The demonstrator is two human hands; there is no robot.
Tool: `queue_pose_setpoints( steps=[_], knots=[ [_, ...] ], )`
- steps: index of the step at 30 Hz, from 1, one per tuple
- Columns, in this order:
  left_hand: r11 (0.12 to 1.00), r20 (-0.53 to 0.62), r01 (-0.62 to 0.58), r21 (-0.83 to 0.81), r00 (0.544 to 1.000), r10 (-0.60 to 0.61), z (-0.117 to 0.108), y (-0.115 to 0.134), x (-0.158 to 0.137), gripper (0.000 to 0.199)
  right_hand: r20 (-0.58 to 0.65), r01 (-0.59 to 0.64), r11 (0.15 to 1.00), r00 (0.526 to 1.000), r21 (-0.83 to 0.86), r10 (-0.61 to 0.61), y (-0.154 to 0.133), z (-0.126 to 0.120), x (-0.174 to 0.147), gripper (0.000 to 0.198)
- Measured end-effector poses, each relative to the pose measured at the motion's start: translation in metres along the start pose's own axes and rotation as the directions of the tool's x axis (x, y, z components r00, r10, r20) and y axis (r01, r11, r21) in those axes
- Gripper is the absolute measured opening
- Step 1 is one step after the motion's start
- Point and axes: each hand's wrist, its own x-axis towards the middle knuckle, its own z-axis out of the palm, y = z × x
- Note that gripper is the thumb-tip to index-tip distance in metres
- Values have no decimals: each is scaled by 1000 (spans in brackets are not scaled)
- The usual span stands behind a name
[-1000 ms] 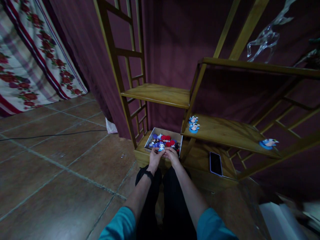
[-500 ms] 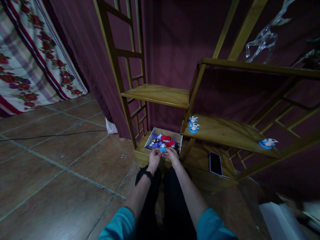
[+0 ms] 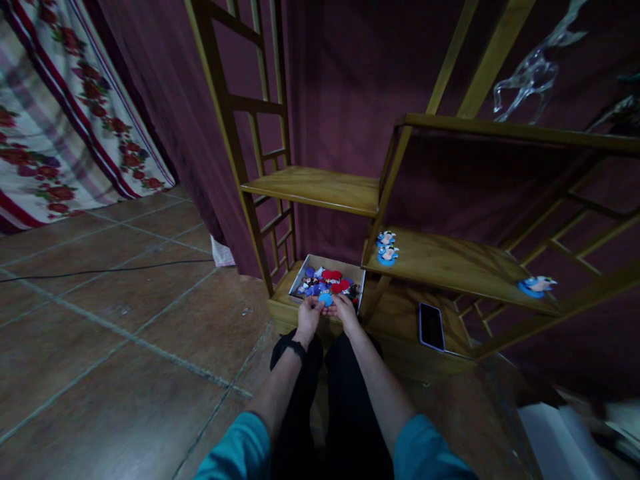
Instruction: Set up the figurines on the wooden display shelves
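A small figurine with a round blue base (image 3: 325,299) is held between my two hands, over the near edge of a shallow box (image 3: 354,271). My left hand (image 3: 309,312) has its fingers closed on the base's left side. At its right side, the fingers of my right hand (image 3: 343,307) close on it too. Inside the box lie several small figurines, with red pieces (image 3: 340,286) and purple pieces (image 3: 313,290) among them. The upper part of the held figurine is hard to make out.
Two blue-based figurines (image 3: 387,255) stand at the left end of the right shelf (image 3: 450,265), with another figurine (image 3: 537,286) at its right end. A phone (image 3: 431,327) lies on the lower board. Above is a clear glass animal (image 3: 531,77). A cable (image 3: 110,270) crosses the floor.
The held figurine has tilted slightly in my fingers, so its blue base shows more. Both hands have stayed in nearly the same place.
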Motion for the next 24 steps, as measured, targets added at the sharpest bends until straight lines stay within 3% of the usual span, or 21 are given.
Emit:
queue_pose_setpoints(
  steps=[11, 24],
  knots=[
    [999, -35, -32, -43, 999, 31, -1, 5, -3, 20, 79, 18, 994, 997, 110, -26, 7, -3, 7, 30],
    [994, -27, 55, -99, 998, -58, 0, 6, -3, 20, 33, 85, 991, 996, 105, -89, 9, -5, 10, 21]
  ],
)
